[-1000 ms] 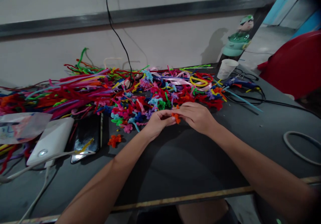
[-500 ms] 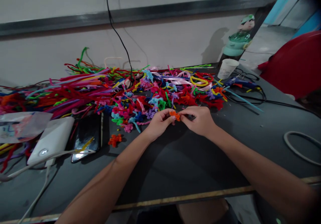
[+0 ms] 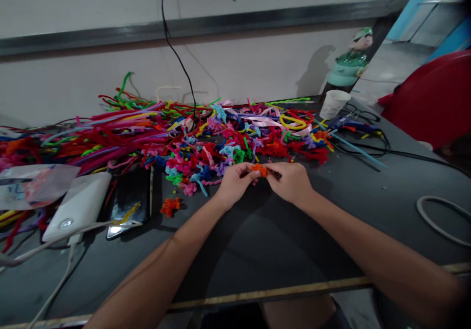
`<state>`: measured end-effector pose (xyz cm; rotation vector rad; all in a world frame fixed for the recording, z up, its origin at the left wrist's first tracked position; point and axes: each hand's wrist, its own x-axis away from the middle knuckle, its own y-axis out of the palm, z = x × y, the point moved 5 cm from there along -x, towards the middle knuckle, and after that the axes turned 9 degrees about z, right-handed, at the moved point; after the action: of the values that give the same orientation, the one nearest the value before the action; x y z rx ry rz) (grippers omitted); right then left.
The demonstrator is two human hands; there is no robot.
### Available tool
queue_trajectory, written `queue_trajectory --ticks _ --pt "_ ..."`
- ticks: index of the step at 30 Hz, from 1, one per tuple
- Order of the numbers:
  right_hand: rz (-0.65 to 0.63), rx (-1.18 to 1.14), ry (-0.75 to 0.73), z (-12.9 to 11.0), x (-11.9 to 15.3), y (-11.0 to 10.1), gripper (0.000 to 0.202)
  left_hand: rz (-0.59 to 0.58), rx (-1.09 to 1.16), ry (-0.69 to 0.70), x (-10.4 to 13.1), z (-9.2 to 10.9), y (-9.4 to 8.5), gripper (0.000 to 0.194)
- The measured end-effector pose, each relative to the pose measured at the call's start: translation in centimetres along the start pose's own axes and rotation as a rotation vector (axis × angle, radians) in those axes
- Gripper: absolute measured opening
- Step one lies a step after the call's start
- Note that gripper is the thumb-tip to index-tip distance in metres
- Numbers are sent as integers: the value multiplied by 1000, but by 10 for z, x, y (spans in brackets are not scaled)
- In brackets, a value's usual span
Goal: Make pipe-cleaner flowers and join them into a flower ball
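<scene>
Between my two hands is a small orange pipe-cleaner flower (image 3: 259, 170), held just above the dark table. My left hand (image 3: 237, 184) pinches its left side between thumb and fingers. From the right, my right hand (image 3: 290, 181) has its thumb and forefinger closed on the flower's other edge; the fingertips are partly hidden. A second orange pipe-cleaner flower (image 3: 170, 206) lies on the table to the left of my left forearm. Just beyond my hands spreads a heap of small coloured pipe-cleaner flowers (image 3: 228, 150).
Long loose pipe cleaners (image 3: 110, 137) pile up at the back left. Nearer are a white power bank (image 3: 79, 204) with cables, a dark phone (image 3: 129, 196) and a plastic bag (image 3: 35, 186). A paper cup (image 3: 334, 104), decorated bottle (image 3: 348, 68) and blue glue gun (image 3: 355, 124) stand or lie at right.
My right hand has drawn slightly closer to my left, its fingers now tighter against the orange flower. The whole view has shifted a little.
</scene>
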<state>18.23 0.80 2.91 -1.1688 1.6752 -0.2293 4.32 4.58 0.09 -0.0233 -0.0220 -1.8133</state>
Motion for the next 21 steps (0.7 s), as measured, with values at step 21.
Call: queue_trajectory --ticks 21 --pt "-356 -508 306 11 -1 23 23 51 150 53 2 4 -4 30"
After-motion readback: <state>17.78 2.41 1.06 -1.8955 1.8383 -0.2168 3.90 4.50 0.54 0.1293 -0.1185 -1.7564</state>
